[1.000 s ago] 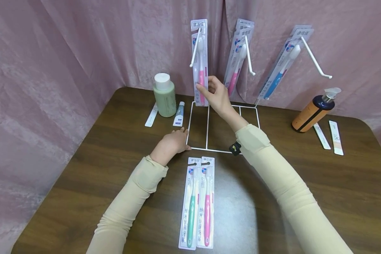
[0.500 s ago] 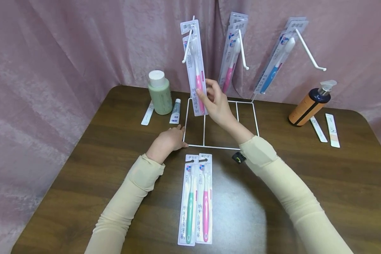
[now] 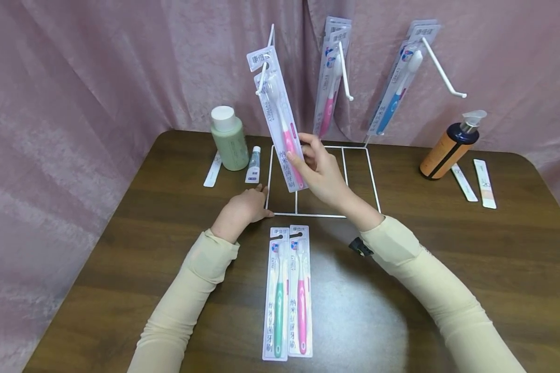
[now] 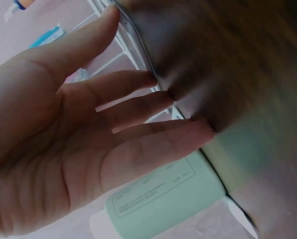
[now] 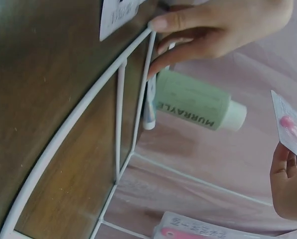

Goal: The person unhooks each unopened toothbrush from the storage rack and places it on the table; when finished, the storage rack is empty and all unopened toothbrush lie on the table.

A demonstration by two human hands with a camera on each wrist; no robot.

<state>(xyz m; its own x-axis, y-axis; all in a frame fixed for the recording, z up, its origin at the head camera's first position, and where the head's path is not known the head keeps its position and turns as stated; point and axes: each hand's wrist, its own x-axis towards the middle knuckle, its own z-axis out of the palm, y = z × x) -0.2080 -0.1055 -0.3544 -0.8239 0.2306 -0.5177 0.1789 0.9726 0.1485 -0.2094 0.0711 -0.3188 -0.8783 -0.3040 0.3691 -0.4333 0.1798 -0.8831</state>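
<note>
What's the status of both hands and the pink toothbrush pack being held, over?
Right hand pinches pink toothbrush pack, tilted, leftmost hook through its slot. Left hand touches white rack base. Nothing evidently in the way.

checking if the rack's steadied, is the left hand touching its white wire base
Touching. The right wrist view shows the left hand with its thumb tip resting on a corner of the white wire base.

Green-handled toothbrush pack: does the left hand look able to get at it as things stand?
Likely yes: the left hand only touches the white wire rack base, and nothing covers the green-handled toothbrush pack on the table.
</note>
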